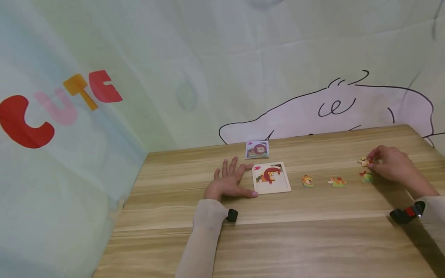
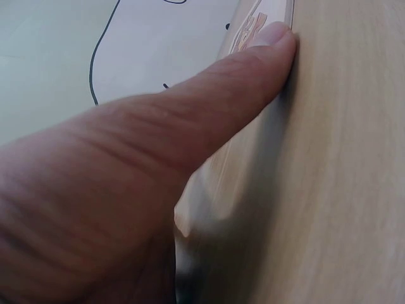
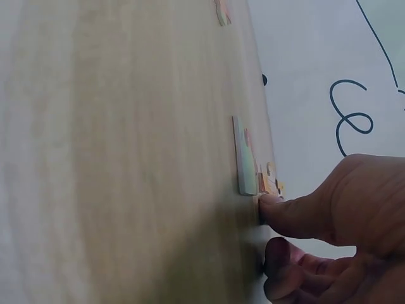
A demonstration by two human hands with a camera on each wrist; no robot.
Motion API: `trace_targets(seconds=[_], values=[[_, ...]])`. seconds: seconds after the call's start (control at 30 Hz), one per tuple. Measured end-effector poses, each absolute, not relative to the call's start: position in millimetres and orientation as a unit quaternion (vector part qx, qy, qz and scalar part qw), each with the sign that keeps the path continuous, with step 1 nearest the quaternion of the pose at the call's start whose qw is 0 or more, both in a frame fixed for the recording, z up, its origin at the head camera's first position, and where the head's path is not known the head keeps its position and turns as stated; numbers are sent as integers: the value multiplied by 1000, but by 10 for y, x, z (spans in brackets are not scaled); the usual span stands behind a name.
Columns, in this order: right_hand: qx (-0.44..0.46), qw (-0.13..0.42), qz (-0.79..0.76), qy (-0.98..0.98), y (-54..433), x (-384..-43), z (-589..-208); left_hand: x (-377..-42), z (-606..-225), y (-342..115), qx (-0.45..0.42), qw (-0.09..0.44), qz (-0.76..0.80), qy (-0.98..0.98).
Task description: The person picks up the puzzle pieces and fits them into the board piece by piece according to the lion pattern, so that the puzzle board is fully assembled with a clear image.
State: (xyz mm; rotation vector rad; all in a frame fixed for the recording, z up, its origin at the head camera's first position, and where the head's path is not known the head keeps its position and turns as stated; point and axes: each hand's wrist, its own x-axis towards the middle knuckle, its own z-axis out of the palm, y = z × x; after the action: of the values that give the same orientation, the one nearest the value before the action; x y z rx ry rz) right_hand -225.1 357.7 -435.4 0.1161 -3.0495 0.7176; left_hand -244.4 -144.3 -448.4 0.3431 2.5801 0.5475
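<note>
Your left hand [image 1: 227,184], fingers spread, touches the puzzle board [image 1: 278,185] toward the far edge of the counter [image 1: 295,247], presumably to steady it. Your right hand [image 1: 393,165] pinches a puzzle piece [image 1: 363,161] near the far right corner; three loose pieces [image 1: 338,182] lie apart, likely for easy picking.

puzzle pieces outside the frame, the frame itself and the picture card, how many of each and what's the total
Loose puzzle pieces: 4, one of them at the fingertips of the right hand
Puzzle frame: 1, with the left hand at its edge
Picture card: 1
Total: 6
</note>
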Motion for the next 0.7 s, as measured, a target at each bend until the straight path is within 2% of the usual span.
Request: trace_targets(seconds=[0.4, 0.57, 0.7], values=[[4, 103, 254, -962, 3504, -2167, -4385, -2423, -4476, -1434, 130, 231, 204, 942], [-6, 118, 272, -955, 3448, -2159, -4343, -2418, -4470, -1436, 127, 231, 206, 942], [-19, 103, 298, -949, 3365, -2129, -4294, -2416, -4466, -1438, 126, 232, 205, 942]])
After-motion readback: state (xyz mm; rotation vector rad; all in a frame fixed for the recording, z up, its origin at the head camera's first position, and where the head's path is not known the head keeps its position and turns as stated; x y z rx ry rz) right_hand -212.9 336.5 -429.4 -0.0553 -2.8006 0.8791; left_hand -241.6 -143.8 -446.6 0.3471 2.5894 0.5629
